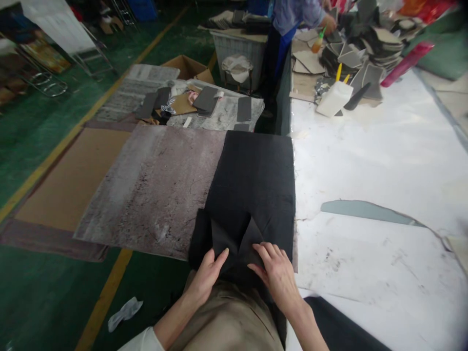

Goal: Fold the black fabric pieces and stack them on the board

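Note:
A large black fabric sheet [256, 175] lies on top of a grey mottled sheet [153, 185], beside a white table. At its near edge the black fabric is folded up into two pointed flaps [234, 239]. My left hand [206, 278] pinches the left flap near its base, fingers closed on the cloth. My right hand [278, 275] presses on the right flap with fingers curled over the fabric. Both hands are close together, just above my lap.
A white table [383, 165] with a torn grey patch [365, 210] is at the right. Far off, another person in blue [292, 14] works among stacked grey cut pieces [369, 48] and a white bottle [334, 97]. Green floor with yellow lines lies left; a cardboard box [188, 68] stands beyond.

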{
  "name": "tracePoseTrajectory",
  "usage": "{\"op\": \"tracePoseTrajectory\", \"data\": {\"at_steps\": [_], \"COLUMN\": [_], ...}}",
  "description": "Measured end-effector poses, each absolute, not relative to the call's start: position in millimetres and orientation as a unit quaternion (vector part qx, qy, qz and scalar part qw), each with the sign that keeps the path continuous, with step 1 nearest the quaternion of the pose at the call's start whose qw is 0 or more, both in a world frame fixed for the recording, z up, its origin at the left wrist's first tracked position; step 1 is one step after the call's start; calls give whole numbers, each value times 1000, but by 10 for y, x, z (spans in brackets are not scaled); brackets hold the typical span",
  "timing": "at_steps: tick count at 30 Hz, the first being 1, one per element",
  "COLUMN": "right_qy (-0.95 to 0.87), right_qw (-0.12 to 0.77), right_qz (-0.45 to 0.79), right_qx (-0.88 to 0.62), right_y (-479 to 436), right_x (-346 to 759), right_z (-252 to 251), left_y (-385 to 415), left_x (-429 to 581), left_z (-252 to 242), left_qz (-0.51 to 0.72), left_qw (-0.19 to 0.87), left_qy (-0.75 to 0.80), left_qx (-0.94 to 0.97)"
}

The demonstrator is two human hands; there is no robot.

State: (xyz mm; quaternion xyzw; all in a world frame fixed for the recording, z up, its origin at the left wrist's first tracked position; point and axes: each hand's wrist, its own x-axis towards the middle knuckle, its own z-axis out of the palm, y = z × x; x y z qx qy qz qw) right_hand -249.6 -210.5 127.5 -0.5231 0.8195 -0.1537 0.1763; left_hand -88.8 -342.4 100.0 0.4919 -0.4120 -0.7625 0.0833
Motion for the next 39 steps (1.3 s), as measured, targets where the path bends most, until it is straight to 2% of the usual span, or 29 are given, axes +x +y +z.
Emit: {"op": "tracePoseTrajectory", "data": {"at_steps": [6,12,18,25,27,32,39], "right_qy": [802,824,851,919,916,867,876], "right_qw": [176,195,159,84,72,146,127], "right_qz": [-140,-177,-209,-270,-260,-200,-194], "right_qx": [-553,-502,-455,-275,-296,-433,-424], "right_y": [-1947,-1822,-1807,-1685,-1696,-1842,-1868], "right_x": [-2510,-2485,-2513,-2566,-2548,-2407,-2323], "right_z": [1161,986,926,867,891,951,841], "left_y": [-3442,-3523,-3570,-3603,-3611,-3619,-3616], "left_x": [-971,-934,-916,-916,-922,-934,-934], "left_z": [861,697,612,567,570,604,594], "left_qz": [-760,-678,-663,-668,-667,-689,-690], "left_qw": [79,69,61,29,24,25,28], "left_qy": [-445,-565,-588,-590,-588,-562,-549], "left_qx": [466,465,459,454,456,458,470]}}
